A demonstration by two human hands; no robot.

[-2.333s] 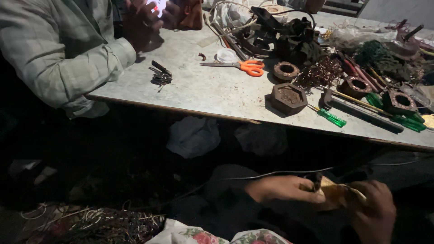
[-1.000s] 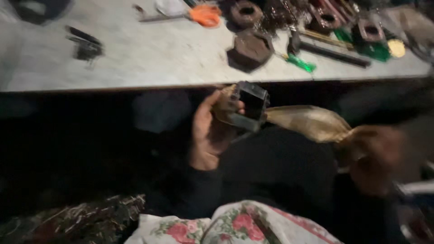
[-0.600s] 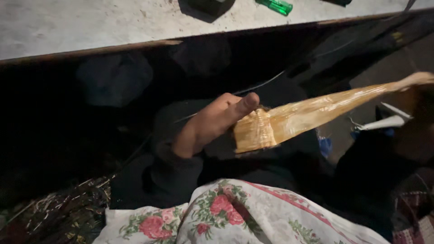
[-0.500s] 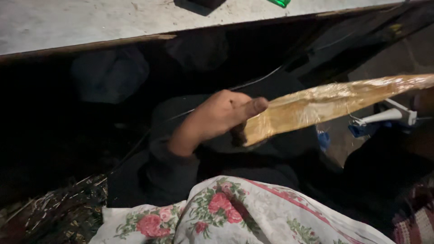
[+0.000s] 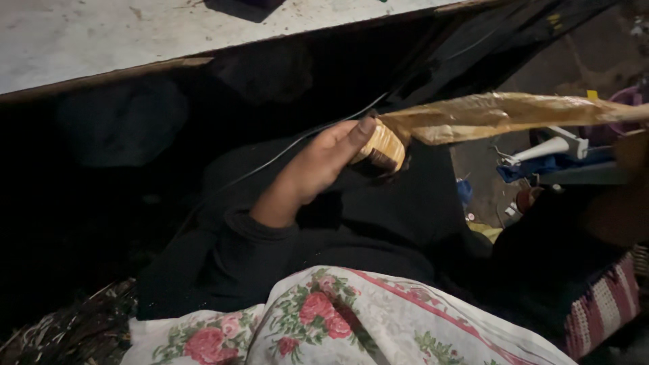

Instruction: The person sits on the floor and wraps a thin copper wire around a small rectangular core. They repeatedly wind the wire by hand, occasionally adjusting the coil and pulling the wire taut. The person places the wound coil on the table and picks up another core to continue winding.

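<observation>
Left hand [image 5: 318,165] closed round tape-wrapped coil [image 5: 380,146].

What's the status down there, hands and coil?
Left hand grips coil, below table. Golden tape stretches right from coil, taut. Right hand out of frame. Thin wire crosses lap behind wrist.

Pale grey, scuffed tabletop [image 5: 101,40] runs along upper left, thin brown edge beneath. Deep shadow under it; light dim. Bare grey-brown floor [image 5: 574,61] shows upper right. White cloth with red rose print [image 5: 338,324] fills bottom of view.
</observation>
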